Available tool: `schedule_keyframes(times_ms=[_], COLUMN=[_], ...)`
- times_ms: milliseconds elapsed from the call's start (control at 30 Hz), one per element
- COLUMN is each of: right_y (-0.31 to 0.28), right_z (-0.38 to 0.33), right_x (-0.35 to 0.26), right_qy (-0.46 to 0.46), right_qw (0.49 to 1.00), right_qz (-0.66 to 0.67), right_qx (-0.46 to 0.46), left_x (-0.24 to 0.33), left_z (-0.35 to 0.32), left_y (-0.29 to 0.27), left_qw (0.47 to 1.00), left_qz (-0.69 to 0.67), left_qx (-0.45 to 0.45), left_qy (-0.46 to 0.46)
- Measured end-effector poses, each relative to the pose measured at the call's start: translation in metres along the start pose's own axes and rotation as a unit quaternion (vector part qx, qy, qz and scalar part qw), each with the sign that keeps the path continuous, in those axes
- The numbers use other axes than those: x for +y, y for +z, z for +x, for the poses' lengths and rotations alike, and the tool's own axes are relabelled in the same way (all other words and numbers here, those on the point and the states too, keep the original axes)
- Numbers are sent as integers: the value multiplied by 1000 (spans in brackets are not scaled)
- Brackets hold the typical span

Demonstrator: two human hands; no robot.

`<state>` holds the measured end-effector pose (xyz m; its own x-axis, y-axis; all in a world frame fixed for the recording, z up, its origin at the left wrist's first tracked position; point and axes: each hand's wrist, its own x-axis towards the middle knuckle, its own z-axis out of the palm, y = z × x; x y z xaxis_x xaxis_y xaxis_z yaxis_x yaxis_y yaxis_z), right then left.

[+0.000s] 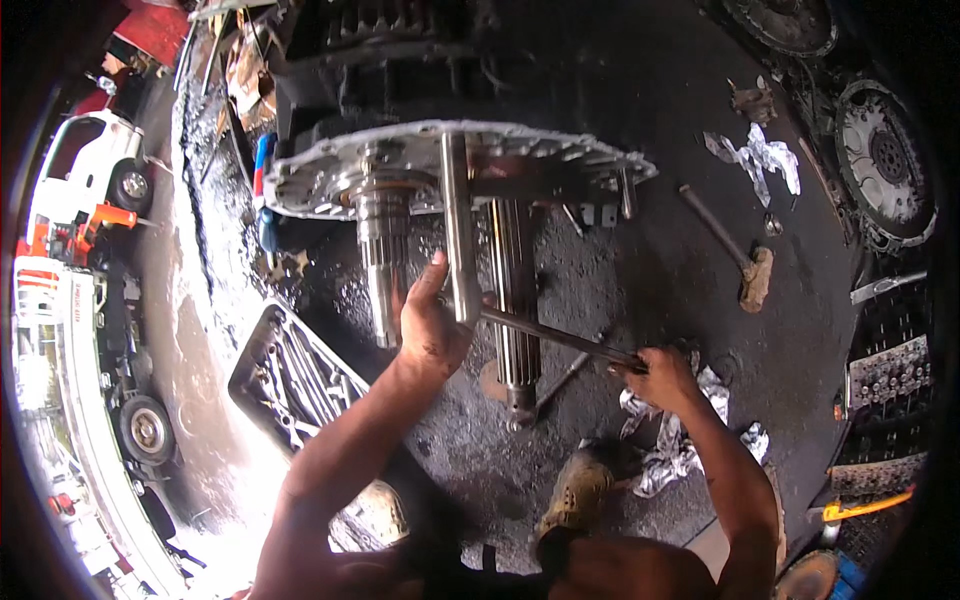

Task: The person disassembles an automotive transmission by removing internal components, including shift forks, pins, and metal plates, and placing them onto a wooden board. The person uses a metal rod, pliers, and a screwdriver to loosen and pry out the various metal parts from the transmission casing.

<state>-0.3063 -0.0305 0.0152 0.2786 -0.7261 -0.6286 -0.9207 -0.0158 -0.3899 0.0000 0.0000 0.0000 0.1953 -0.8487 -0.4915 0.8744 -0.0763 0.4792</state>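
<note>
A large dark gearbox housing (400,95) with a pale toothed flange stands before me. A short splined shaft (385,240) and a longer grooved shaft (515,345) stick out of it toward me. Between them, a shiny steel tube (455,190) reaches from the flange. My left hand (430,325) is closed around the tube's near end, thumb up along it. From that end a dark steel bar (560,337) runs off to the right. My right hand (660,378) grips the bar's far end, fingers wrapped over it. The joint of tube and bar is partly hidden by my left hand.
A tray of wrenches (300,370) lies at the left, near my forearm. A hammer (722,238) and crumpled silvery wrapping (765,158) lie on the oily floor at the right. Round clutch parts (888,155) line the far right; a white truck (95,160) stands left.
</note>
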Motion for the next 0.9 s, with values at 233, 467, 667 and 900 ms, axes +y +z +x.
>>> schedule_keyframes(times_ms=[233,467,667,900], right_y=[-17,-9,2,-9], right_z=[49,80,105,110], right_x=[26,27,43,31], right_qy=[-68,-124,-135,-138], right_qw=[995,990,989,988], right_qz=[-35,-19,-38,-45], right_qx=[67,66,49,47], left_x=[-18,-26,-35,-36], left_z=[30,24,26,36], left_y=[18,39,37,43], left_qw=[993,979,976,980], left_qz=[-30,-90,-65,-40], left_qx=[-68,-51,-32,1], left_qy=[94,173,208,196])
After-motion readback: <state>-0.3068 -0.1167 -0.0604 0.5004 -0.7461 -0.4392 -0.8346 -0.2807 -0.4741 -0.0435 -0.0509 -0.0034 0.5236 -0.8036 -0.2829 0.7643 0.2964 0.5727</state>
